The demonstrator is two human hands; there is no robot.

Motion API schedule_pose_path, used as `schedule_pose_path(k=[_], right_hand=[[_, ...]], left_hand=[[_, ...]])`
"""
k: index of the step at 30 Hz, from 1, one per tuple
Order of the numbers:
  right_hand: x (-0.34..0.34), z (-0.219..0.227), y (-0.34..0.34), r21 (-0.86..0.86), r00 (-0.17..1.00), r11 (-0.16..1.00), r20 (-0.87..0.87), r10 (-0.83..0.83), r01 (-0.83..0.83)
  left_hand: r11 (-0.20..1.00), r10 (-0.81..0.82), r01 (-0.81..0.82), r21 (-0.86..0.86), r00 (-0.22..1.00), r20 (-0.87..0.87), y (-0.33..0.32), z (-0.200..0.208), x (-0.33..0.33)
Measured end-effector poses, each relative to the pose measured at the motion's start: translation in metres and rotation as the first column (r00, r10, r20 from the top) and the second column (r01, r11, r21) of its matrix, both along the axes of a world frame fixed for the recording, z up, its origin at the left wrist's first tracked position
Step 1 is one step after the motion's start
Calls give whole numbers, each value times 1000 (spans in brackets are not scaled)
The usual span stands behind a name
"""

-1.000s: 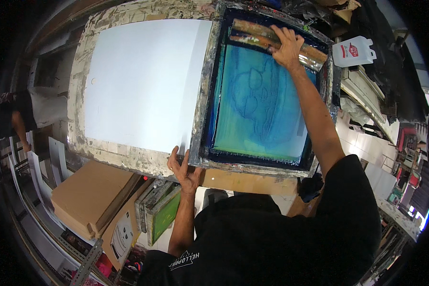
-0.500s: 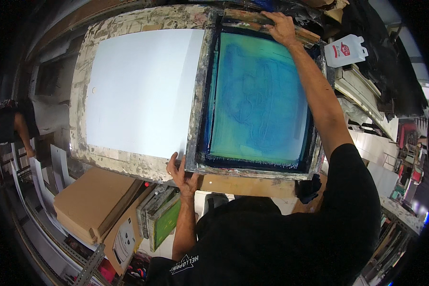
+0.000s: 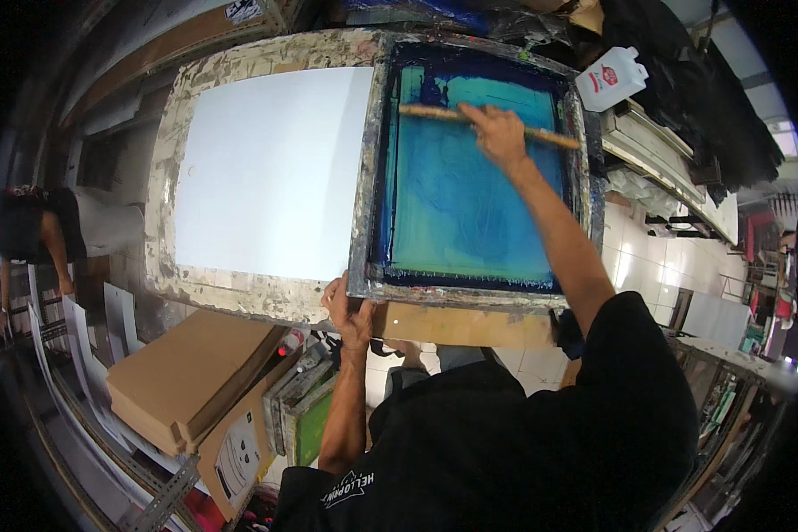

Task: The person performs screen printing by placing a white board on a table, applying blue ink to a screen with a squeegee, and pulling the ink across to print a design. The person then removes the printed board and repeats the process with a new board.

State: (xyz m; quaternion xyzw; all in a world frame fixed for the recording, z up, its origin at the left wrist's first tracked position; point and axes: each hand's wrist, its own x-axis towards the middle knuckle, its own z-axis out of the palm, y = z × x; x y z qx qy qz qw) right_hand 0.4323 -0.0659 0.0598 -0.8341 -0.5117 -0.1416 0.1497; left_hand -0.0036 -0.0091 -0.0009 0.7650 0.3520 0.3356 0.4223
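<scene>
My right hand [image 3: 498,137] is closed on a long wooden squeegee [image 3: 551,138], which lies crosswise over the far part of the screen-printing frame [image 3: 360,253]. Blue-green mesh [image 3: 470,222] spans that frame, with dark blue ink [image 3: 430,89] pooled at its far end, beyond the squeegee. At the near left corner, my left hand [image 3: 350,317] grips the frame, fingers at the side and thumb by the front edge. To the left of the frame a white sheet [image 3: 275,168] lies flat on the stained board [image 3: 164,177].
A white plastic jug [image 3: 612,78] stands beyond the frame's right corner. Below the board are a cardboard stack [image 3: 191,372] and several smaller screens [image 3: 306,408]. Another person [image 3: 40,230] bends over racked sheets at far left. Shelving [image 3: 674,168] runs along the right.
My right hand has moved from the frame's far edge nearer to me, with the squeegee now across the mesh. Dark ink shows at the far end. My left hand stays at the corner.
</scene>
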Motion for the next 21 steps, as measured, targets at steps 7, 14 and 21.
schedule_pose_path(k=[7,14,21], right_hand=[[-120,58,-79,-34,993,999,-120,-13,9],[-200,160,-126,-14,975,999,-222,28,-32],[-148,252,-101,140,994,986,83,77,-88]], left_hand=[[1000,7,-10,19,987,162,3,41,14],[997,78,-70,-45,974,212,7,109,37],[974,27,102,-204,836,547,36,230,96]])
